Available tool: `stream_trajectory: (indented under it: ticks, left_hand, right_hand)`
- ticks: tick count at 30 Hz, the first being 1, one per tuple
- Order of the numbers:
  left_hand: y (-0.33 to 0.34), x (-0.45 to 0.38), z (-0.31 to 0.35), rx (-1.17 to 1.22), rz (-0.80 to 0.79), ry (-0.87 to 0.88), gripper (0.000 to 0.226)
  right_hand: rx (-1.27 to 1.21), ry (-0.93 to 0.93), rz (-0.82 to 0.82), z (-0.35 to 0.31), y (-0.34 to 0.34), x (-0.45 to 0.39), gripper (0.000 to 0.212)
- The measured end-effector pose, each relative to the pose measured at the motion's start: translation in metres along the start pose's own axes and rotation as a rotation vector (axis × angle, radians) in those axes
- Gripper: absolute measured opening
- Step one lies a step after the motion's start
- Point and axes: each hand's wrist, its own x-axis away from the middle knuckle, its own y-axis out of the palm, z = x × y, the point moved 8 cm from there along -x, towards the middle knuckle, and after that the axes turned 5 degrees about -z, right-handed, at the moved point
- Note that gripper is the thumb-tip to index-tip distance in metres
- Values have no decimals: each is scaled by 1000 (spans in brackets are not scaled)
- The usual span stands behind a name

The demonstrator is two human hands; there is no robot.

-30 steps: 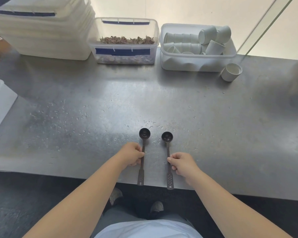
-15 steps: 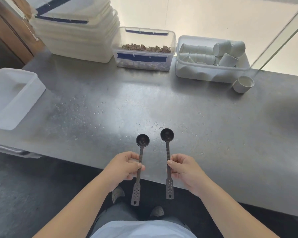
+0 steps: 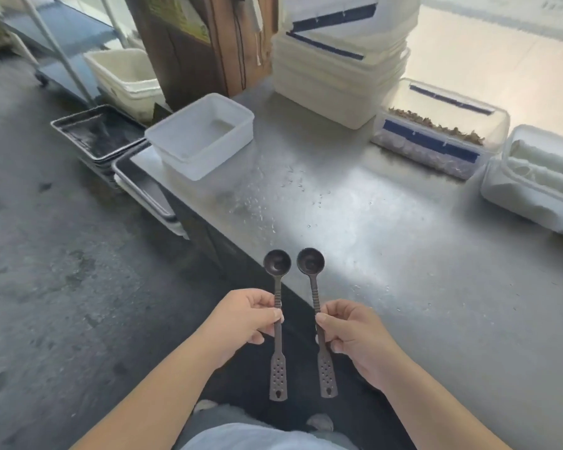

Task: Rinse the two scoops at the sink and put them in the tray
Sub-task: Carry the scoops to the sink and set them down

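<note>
Item: two dark brown plastic long-handled scoops, held clear of the wet steel counter [image 3: 420,254]. Left scoop [image 3: 277,319] pinched mid-handle by left hand [image 3: 244,319]; right scoop [image 3: 317,316] likewise by right hand [image 3: 358,336]. Long axes parallel, bowls away from the body, perforated ends nearest. Sink not visible; white plastic tub [image 3: 202,134] lies forward-left.

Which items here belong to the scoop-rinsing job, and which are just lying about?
Job: left scoop in left hand; right scoop in right hand.
Lying about: empty white tub; stacked lidded bins; clear container of brown bits; metal trays.
</note>
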Motion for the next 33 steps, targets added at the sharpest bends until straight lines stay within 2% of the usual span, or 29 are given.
stream_trajectory:
  ticks: [10,16,27,33]
  left_hand:
    - [-201,81,-80,264,236,35,10]
    - [-309,141,-142,360,432,36,16]
    - [-417,240,-250,679,816,-40,12]
    - [-467,275,-297,815,1056,-114,16]
  right_hand:
    - [344,-61,-283,-66,233,-55,35]
    - [452,-71,-503,-74,382,-81,31]
    - [626,-27,-888,-64,595,-104,31]
    - [758,16,-1121,-56,708,-122,22]
